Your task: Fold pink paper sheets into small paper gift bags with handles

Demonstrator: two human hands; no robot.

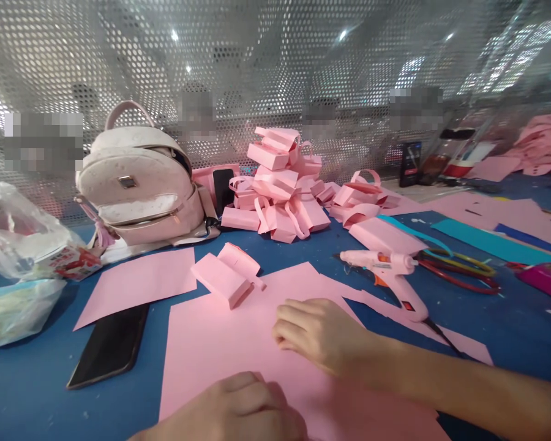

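A large pink paper sheet (211,349) lies flat on the blue table before me. My right hand (319,331) rests on its middle right, fingers curled under and closed. At the bottom edge, partly cut off, my left hand (234,410) is on the same sheet with bent fingers. The fingertips of both hands are hidden, so I cannot make out what they hold, if anything. Just beyond the sheet's upper left part is a folded pink paper box (223,278) with a flap. To the right of my right hand lies a pink hot glue gun (388,275).
Folded pink paper bags (280,196) are piled at the back beside a white backpack (140,184). A dark phone (112,346) lies left, partly under a smaller pink sheet (142,282). Red-handled scissors (459,275) and blue strips (487,239) lie right. A perforated metal screen (266,61) rises behind.
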